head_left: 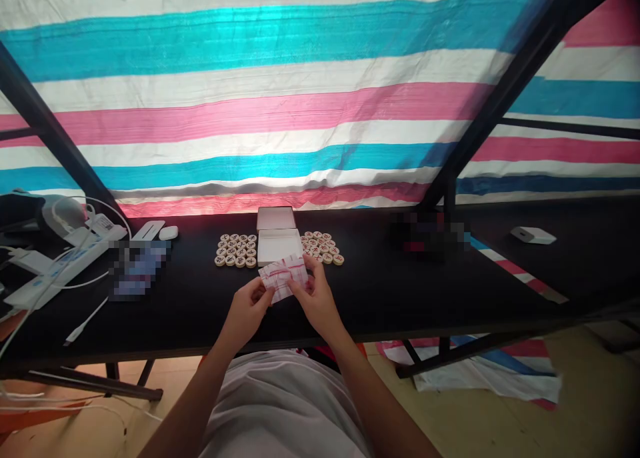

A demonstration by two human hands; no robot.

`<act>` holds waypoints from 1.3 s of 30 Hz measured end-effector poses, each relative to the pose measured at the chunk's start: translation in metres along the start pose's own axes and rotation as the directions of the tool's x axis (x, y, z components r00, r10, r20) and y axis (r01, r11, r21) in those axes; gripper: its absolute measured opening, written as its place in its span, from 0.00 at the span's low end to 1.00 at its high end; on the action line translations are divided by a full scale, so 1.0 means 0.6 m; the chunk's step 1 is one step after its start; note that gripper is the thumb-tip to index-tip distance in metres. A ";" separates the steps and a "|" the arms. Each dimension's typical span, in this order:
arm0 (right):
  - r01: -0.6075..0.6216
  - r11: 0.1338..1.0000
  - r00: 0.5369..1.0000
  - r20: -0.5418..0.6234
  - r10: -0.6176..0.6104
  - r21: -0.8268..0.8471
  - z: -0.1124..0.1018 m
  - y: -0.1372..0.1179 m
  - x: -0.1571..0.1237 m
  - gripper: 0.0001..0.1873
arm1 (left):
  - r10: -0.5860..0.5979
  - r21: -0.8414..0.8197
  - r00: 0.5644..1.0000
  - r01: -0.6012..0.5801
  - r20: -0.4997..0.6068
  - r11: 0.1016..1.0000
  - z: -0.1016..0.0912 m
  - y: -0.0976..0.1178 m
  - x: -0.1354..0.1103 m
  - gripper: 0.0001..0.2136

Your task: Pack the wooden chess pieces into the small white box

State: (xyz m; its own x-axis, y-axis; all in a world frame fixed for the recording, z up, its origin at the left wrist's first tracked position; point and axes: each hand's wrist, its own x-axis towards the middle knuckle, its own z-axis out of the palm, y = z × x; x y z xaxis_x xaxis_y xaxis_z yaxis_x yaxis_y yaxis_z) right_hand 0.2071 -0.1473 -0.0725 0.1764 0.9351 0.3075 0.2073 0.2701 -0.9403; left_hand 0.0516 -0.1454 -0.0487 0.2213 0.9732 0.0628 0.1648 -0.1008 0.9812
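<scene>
Both my hands hold a folded white sheet with red grid lines (283, 276) just above the black table (200, 305). My left hand (249, 308) pinches its left lower edge. My right hand (316, 297) grips its right side, fingers curled round it. Right behind the sheet stands an open white box (278, 245) with its lid (276, 218) raised. Several round wooden game pieces lie in rows left of the box (236, 250), and more lie to its right (323, 246).
A white power strip (60, 265) with cables, a white mouse (169, 233) and a dark headset-like object (30, 215) occupy the table's left end. A small white box (533, 235) lies on the neighbouring table. A striped tarp (300, 111) hangs behind.
</scene>
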 end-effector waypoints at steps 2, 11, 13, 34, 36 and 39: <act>-0.069 0.997 0.996 0.058 0.066 0.042 0.001 0.003 0.000 0.32 | 0.020 0.040 0.999 -0.018 -0.042 0.999 -0.001 0.003 -0.005 0.13; -0.172 0.959 0.982 0.122 0.147 0.227 -0.006 -0.005 -0.005 0.31 | 0.083 0.104 0.984 -0.067 -0.160 0.992 -0.008 -0.008 -0.007 0.12; -0.169 0.954 0.980 0.147 0.135 0.246 -0.007 -0.010 -0.004 0.25 | 0.069 0.080 0.986 -0.057 -0.152 0.995 -0.009 -0.010 -0.007 0.12; -0.095 0.969 0.995 0.025 0.092 0.230 -0.012 -0.009 -0.001 0.08 | 0.004 -0.058 0.986 -0.014 -0.166 0.998 -0.007 -0.007 -0.009 0.13; -0.204 0.929 0.979 0.055 0.197 0.308 -0.011 -0.013 -0.002 0.13 | 0.005 -0.076 0.987 -0.018 -0.163 0.997 -0.006 -0.009 -0.008 0.12; -0.243 0.911 0.970 0.112 0.218 0.334 -0.007 -0.015 -0.004 0.21 | 0.009 -0.127 0.987 -0.029 -0.158 0.992 -0.006 -0.010 -0.008 0.14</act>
State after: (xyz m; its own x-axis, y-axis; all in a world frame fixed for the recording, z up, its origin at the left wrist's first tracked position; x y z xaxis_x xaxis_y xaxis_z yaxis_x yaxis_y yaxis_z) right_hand 0.2090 -0.1532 -0.0639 0.1081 0.9911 0.0770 -0.1753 0.0952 -0.9799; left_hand 0.0459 -0.1485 -0.0541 0.0684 0.9927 0.0996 0.0352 -0.1022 0.9941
